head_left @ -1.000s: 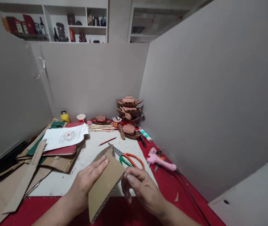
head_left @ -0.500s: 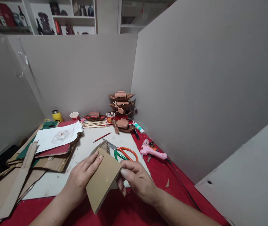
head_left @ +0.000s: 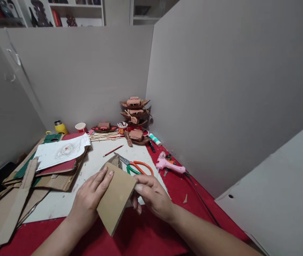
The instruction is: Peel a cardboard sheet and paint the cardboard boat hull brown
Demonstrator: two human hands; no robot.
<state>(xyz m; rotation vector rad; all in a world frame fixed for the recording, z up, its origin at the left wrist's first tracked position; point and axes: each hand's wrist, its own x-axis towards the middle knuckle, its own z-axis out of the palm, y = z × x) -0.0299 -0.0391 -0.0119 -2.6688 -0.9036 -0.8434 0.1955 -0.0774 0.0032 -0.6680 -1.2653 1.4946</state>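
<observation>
Between my hands, tilted above the near edge of the white sheet, is a flat tan piece of cardboard [head_left: 116, 195]. My left hand [head_left: 90, 195] grips its left side, two fingertips lying on the face and the thumb out of sight. At the upper right corner, my right hand [head_left: 152, 197] pinches the cardboard between thumb and forefinger, its other fingers curled beneath. Just behind, a corrugated scrap [head_left: 116, 161] pokes out, partly covered by the cardboard. Scissors [head_left: 138, 167] with orange and green handles lie beyond my right hand.
Stacked cardboard [head_left: 63, 181] with a scribbled drawing [head_left: 68, 151] on top lies left. A pink glue gun [head_left: 169, 164] trails its cord on the red cloth at right. At the back stand model boats [head_left: 135, 103], a paper cup [head_left: 80, 127] and a yellow bottle [head_left: 60, 128]; a pencil [head_left: 113, 150] lies nearer.
The view has shifted slightly, so the background sits a little higher and further left. Both hands keep their hold on the cardboard, which has barely turned.
</observation>
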